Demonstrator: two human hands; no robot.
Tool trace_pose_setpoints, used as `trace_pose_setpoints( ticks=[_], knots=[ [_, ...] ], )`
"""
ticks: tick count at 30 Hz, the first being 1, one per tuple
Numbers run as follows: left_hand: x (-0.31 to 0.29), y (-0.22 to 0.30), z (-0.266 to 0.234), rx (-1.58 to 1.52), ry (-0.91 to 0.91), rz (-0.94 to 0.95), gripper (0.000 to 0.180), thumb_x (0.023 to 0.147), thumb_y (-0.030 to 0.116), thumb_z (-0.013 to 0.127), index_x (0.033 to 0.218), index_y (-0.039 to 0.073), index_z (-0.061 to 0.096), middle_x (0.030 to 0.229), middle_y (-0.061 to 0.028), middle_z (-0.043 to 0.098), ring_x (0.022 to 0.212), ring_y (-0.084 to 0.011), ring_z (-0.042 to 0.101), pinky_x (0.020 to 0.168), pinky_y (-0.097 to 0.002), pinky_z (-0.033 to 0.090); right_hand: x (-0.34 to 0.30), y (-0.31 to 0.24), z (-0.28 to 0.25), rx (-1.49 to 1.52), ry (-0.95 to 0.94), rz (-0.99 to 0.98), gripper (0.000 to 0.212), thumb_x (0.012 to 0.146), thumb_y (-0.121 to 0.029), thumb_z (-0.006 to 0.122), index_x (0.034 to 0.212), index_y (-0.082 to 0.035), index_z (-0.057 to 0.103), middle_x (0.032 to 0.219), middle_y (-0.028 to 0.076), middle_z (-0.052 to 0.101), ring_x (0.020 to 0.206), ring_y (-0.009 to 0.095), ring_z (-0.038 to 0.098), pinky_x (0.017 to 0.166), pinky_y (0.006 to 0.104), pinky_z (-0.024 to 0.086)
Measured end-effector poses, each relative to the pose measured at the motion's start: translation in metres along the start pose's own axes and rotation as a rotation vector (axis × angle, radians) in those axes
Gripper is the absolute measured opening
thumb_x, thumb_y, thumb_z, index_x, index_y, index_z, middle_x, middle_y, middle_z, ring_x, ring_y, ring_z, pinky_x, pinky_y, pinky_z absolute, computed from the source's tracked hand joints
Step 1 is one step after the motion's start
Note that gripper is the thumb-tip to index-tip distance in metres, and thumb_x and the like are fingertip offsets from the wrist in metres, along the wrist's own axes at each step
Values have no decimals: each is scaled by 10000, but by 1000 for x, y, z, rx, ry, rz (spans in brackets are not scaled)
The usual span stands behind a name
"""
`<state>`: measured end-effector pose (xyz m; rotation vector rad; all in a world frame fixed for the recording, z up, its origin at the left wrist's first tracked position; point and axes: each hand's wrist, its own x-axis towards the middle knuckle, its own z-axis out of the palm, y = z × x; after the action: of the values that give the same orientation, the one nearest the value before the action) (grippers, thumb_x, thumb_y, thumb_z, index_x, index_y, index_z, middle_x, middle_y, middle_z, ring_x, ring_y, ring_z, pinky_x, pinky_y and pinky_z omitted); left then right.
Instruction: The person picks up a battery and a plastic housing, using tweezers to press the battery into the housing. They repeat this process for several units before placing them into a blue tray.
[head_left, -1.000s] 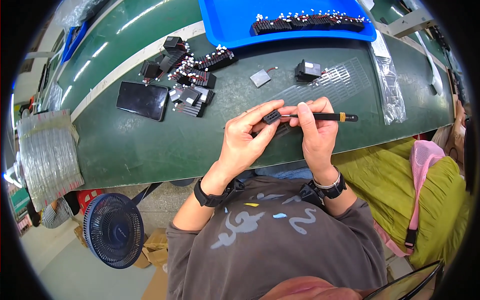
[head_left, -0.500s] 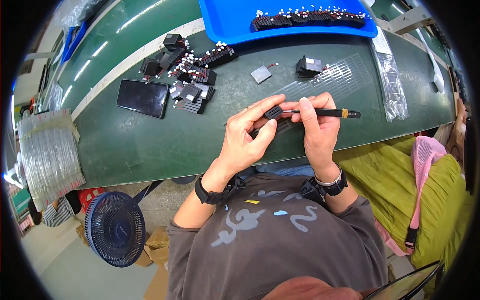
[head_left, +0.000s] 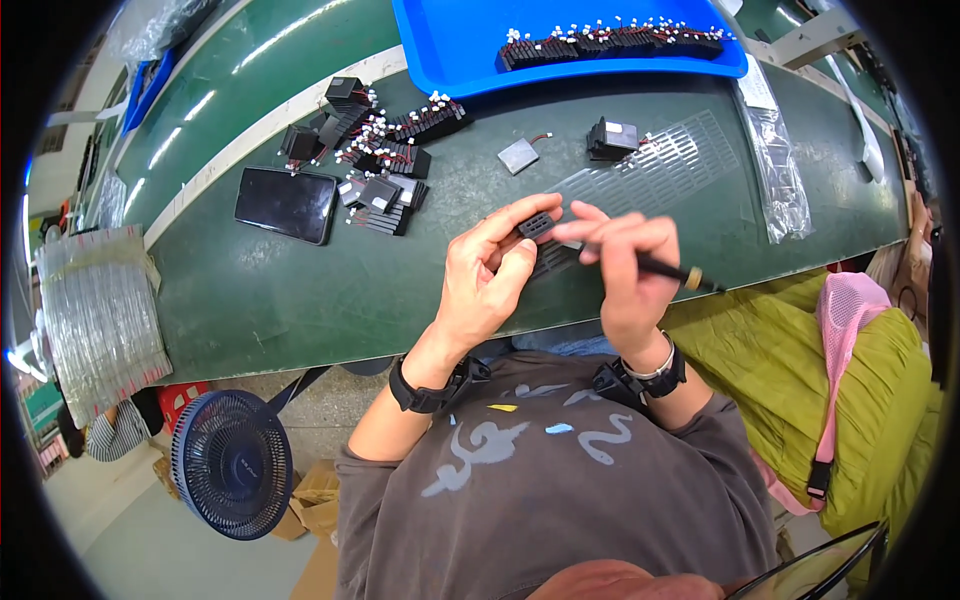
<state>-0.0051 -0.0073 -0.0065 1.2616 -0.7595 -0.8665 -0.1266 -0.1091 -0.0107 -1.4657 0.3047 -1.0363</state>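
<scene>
My left hand (head_left: 487,262) is closed around a small black block (head_left: 536,224) with a row of slots in its upper face, pinched between thumb and fingers. Just right of it, my right hand (head_left: 637,265) grips a slim black pen-like tool (head_left: 660,268) with a yellowish band near its end. That hand is smeared by motion, and the tool's tip cannot be made out clearly. Beyond the hands lies a flat grey battery pack (head_left: 518,156) with a short wire lead. To its right stands a small stack of dark battery packs (head_left: 611,140).
Many black packs with white connectors (head_left: 375,150) are heaped at left, beside a black phone (head_left: 286,204). A blue tray (head_left: 480,78) holds more at the back. A perforated sheet (head_left: 690,150) and a clear plastic bag (head_left: 780,180) lie at right. A fan (head_left: 232,465) stands below the table edge.
My right hand has tilted the tool's rear end down, and its fingers have shifted and blurred. My left hand has moved slightly left with the black block still in it.
</scene>
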Motion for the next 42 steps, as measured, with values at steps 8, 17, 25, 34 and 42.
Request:
trace_pose_setpoints(
  ticks=[8,17,25,34,42],
  knots=[
    [-2,1,-3,30,-15,-1,382,901,-58,464,1259,-55,600,1163,-131,646,1048,-151,624,896,-274,502,2,1,-10,-113,-39,48,96,1027,-117,508,972,-45,479,900,96,653,918,207,706,1063,495,426],
    [1,2,5,-170,76,-73,323,960,-42,569,1282,-63,582,1183,-143,648,1046,-156,644,930,-282,538,12,-13,-6,-267,-92,198,79,995,15,523,1069,-5,544,1076,139,645,985,188,666,899,303,509],
    [0,3,0,-177,168,-80,289,952,-16,615,1237,-60,604,1082,-140,688,965,-166,684,886,-276,569,18,-9,-1,59,-16,157,106,942,48,604,1029,-1,569,1069,95,647,1003,149,629,867,252,494],
    [3,-1,2,-177,190,-42,271,957,14,623,1216,-65,608,1078,-158,682,963,-215,700,857,-306,592,99,-15,-56,-543,-73,157,91,932,-19,661,1012,-6,619,971,29,679,854,50,590,782,197,472],
    [2,-1,3,-170,169,-68,272,962,23,621,1216,-70,604,1077,-161,680,965,-221,699,841,-317,600,98,-3,-57,-590,-90,137,92,934,-40,665,1019,-11,644,971,21,690,831,40,586,765,193,471]
  ],
)
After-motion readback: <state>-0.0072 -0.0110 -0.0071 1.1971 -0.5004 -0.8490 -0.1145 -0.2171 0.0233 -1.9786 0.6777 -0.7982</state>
